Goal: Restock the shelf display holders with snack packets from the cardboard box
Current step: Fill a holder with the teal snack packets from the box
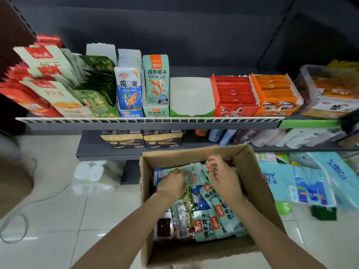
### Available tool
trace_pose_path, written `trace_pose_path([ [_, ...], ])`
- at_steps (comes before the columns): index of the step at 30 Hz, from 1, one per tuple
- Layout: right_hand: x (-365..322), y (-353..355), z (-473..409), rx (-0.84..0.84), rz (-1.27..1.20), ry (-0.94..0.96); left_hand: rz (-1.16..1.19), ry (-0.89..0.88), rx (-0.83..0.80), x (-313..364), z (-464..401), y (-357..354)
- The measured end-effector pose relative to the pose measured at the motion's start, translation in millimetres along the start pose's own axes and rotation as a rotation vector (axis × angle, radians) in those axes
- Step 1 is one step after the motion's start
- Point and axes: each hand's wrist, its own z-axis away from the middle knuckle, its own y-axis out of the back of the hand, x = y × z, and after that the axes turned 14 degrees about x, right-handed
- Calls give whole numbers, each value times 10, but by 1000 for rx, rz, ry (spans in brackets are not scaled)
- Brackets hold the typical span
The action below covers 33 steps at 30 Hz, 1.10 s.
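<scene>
Both hands reach into the open cardboard box (250, 171) at six o'clock on the floor. The left hand (172, 184) grips a pale green packet (191, 172); the right hand (223, 176) curls over more, its hold unclear. At twelve o'clock the white display holder (191, 96) stands empty, so restocking looks barely begun, with many packets left
</scene>
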Motion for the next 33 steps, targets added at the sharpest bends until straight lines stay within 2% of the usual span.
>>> trace_pose_path([
  [6,339,-98,190,-304,276,-143,-147,66,-49,-32,-9,-287],
  [11,335,-156,224,-318,398,-87,-459,-137,18,84,68,-316],
  [14,288,-75,170,-265,423,-47,-465,-198,62,115,125,-169],
  [16,277,34,90,-175,315,-46,-325,-176,108,113,180,-4],
  [18,230,180,1,-114,90,-80,-131,-137,206,106,245,213],
  [21,71,389,-110,-97,-291,-165,81,-55,398,112,313,609],
  [24,-119,553,-214,-118,-546,-191,318,-10,427,163,330,970],
  [27,-384,672,-271,-172,-685,-244,432,-64,401,261,331,1224],
  [31,-640,704,-325,-210,-778,-300,509,-116,487,363,297,1415],
  [33,-747,704,-376,-247,-792,-262,530,-134,523,396,274,1475],
])
